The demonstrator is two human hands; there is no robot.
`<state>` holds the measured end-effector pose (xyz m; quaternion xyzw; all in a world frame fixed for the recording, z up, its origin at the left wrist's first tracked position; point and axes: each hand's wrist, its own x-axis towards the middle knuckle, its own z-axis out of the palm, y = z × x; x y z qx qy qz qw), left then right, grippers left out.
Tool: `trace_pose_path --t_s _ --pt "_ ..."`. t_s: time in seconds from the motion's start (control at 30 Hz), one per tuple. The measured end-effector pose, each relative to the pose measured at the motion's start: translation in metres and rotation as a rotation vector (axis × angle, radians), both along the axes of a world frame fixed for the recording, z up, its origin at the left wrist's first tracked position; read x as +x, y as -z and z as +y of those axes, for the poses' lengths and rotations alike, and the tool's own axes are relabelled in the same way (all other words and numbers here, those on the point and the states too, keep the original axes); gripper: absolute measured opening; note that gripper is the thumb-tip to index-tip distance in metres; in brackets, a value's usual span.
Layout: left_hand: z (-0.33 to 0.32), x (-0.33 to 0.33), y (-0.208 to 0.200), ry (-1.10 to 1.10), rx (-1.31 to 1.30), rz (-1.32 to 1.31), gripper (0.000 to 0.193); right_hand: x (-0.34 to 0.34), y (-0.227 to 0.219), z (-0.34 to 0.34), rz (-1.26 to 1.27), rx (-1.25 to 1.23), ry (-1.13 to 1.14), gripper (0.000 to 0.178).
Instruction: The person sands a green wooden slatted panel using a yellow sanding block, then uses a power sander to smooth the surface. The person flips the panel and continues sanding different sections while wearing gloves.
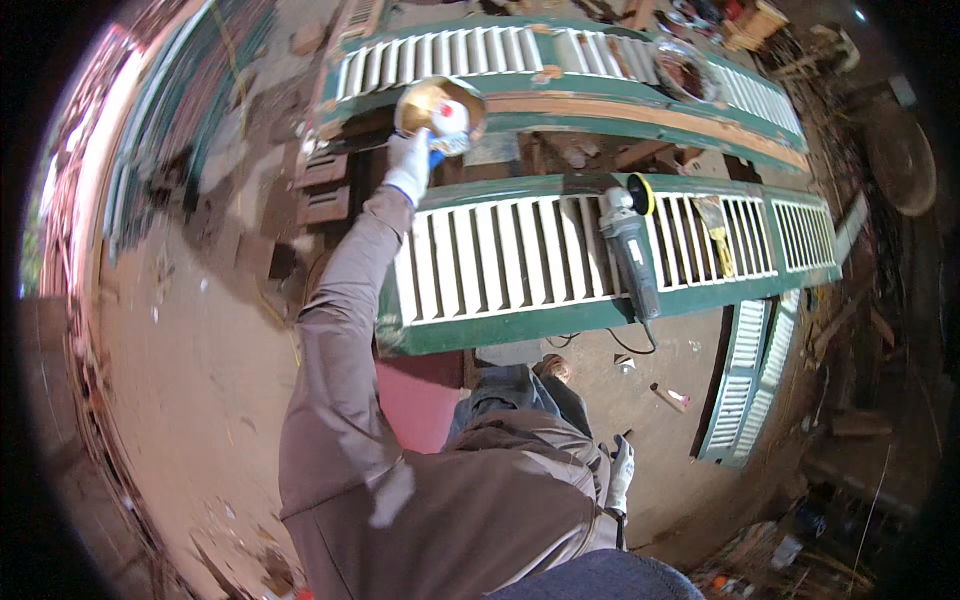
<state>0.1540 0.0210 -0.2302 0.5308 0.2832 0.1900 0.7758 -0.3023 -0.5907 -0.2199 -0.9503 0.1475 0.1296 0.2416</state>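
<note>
My left hand (pixel 410 163), in a white glove with blue, reaches out at the far left. It grips a round gold-coloured tin (pixel 421 104) with a white and red patch, held over the far green louvred shutter (pixel 490 50). Low at my right side hangs my right hand (pixel 620 478), also gloved. Its fingers look closed, and a small dark tip shows by them; what it belongs to I cannot make out. On the near green shutter (pixel 480 330) with white slats lie an angle grinder (pixel 630 255) with a yellow-edged disc and a yellow-handled brush (pixel 721 250).
A round bowl-like container (pixel 686 72) rests on the far shutter. Narrow shutters (pixel 740 380) lie on the floor at right, near a small pink-and-white item (pixel 678 398). The grinder's cord (pixel 640 348) drops off the near edge. Long slats (pixel 180 110) lean at far left.
</note>
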Motion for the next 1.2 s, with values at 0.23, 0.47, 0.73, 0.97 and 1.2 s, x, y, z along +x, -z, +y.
trace_pose_path --t_s 0.23,0.47,0.73,0.97,1.2 --pt "0.085 0.141 0.028 -0.204 -0.215 -0.009 0.041 -0.060 -0.006 -0.014 0.053 -0.009 0.126 0.048" --pt "0.010 0.132 0.015 -0.080 -0.350 -0.060 0.033 -0.084 -0.012 -0.008 0.067 0.049 0.214 0.042" --pt "-0.301 -0.063 -0.026 0.297 -0.066 0.321 0.096 -0.059 0.046 -0.036 0.144 0.241 0.375 0.032" --pt "-0.431 -0.113 -0.055 0.489 0.295 0.813 0.120 0.019 0.047 -0.062 0.200 0.185 -0.001 0.034" --pt "-0.423 -0.079 -0.036 0.572 0.320 0.881 0.121 0.018 0.044 -0.076 0.191 0.189 -0.089 0.036"
